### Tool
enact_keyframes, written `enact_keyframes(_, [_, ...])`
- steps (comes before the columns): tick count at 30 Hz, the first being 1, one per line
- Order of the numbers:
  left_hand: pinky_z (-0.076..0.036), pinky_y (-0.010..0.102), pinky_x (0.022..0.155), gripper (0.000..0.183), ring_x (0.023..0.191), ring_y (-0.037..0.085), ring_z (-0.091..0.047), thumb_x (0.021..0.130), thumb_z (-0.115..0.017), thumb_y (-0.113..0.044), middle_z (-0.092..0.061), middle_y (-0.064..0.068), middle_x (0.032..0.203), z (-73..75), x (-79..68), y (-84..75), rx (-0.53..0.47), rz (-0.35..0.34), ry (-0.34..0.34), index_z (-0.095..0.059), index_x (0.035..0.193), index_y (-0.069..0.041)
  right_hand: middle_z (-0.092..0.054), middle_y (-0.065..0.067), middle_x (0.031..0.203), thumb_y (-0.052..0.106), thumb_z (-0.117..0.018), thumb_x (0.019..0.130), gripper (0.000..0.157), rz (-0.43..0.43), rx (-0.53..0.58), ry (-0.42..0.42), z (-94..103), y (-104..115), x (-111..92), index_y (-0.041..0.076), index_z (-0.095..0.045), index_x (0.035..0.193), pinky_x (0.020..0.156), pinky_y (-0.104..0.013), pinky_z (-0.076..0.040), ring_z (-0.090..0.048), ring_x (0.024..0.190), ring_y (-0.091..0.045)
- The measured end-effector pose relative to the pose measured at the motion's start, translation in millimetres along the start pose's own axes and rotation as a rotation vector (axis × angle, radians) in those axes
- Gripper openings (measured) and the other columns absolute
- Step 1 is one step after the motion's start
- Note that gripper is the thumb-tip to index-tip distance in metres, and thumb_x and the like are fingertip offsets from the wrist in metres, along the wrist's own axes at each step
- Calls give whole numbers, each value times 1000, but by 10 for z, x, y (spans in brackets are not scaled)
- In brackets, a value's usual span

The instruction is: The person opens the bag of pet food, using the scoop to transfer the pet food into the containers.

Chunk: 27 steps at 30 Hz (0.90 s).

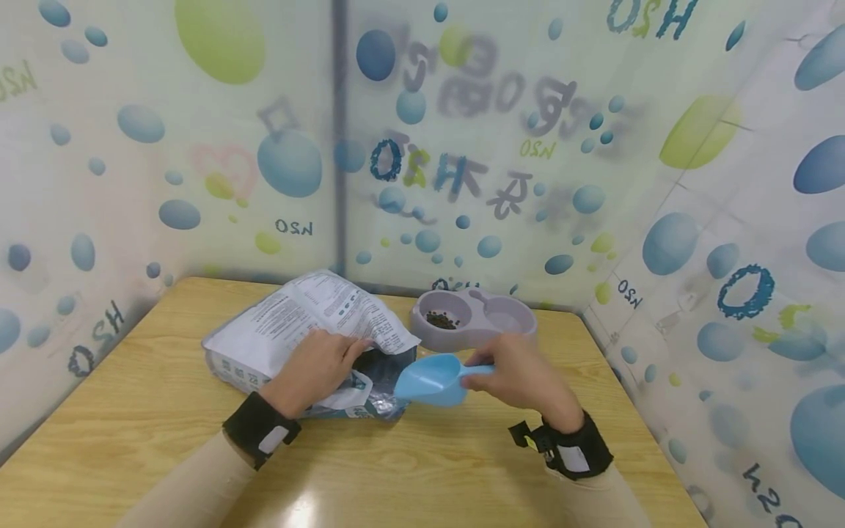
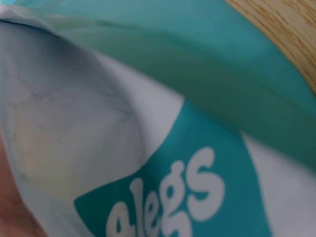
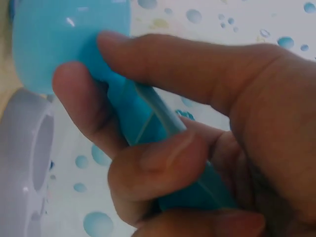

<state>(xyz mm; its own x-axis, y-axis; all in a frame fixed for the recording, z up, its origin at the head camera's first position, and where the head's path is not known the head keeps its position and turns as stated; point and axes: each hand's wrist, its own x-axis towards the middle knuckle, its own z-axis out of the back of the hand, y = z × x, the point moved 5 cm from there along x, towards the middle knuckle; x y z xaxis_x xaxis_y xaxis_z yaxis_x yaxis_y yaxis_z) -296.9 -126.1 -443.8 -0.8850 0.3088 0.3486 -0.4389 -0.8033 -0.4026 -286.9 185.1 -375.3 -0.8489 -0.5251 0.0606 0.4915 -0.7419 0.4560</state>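
Observation:
A large white and teal bag (image 1: 277,330) lies on its side on the table, its dark open mouth facing right. My left hand (image 1: 318,370) grips the upper edge of that mouth and holds it up; in the left wrist view the bag's printed film (image 2: 197,187) fills most of the picture. My right hand (image 1: 518,374) holds a light blue scoop (image 1: 432,380) by its handle, fingers curled round it in the right wrist view. The scoop's front lip is right at the bag's mouth, and its bowl looks bare inside.
Behind the scoop, near the back edge of the wooden table (image 1: 370,484), stands a grey double pet bowl (image 1: 455,339). Brown kibble (image 1: 441,320) lies in its left compartment. Patterned walls (image 1: 462,183) enclose the table at the back and sides.

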Motion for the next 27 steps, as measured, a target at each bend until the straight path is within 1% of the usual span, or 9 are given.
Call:
enact_keyframes(3, [-33,24,55,56,52,5,-39,123,-62,-32,-38,-10,59,1,-3,-3,3,-3,-1,-57,68,-23,-83,6,90,18,-93,100,10,27,-24,-1,-103,64,33,12,-90,106,74,-29,-58,-65,74,-5])
enact_keyframes(6, [-33,24,55,56,52,5,-40,123,-62,-33,-38,-10,59,0,-4,-4,3,3,6,-56,68,-22,-83,4,94,15,-90,101,10,44,-54,-24,-208,121,73,10,-87,109,72,-27,-56,-65,75,-6])
enact_keyframes(10, [-32,24,56,57,51,6,-39,123,-61,-33,-38,-10,59,-6,3,2,-3,19,18,-53,67,-22,-82,0,100,11,-89,100,12,40,-58,-50,-334,171,126,11,-81,108,74,-28,-58,-68,82,-10])
enact_keyframes(13, [-31,24,56,58,52,6,-39,123,-61,-33,-37,-10,59,-4,9,-2,-4,17,13,-52,67,-22,-79,0,95,10,-88,99,12,29,-51,-48,-406,197,160,11,-79,106,74,-30,-57,-66,81,-13])
enact_keyframes(18, [-31,24,56,59,52,6,-39,123,-61,-33,-36,-10,59,-9,13,-6,-3,4,4,-51,66,-22,-74,3,84,11,-87,95,10,-15,-52,-67,-457,243,204,10,-82,104,67,-30,-53,-62,72,-12])
enact_keyframes(27, [-33,25,57,57,51,7,-41,123,-61,-33,-38,-9,59,-28,9,4,-4,8,12,-56,68,-23,-71,2,79,10,-86,91,10,-47,-68,-107,-481,385,275,9,-85,101,63,-29,-49,-59,66,-13])
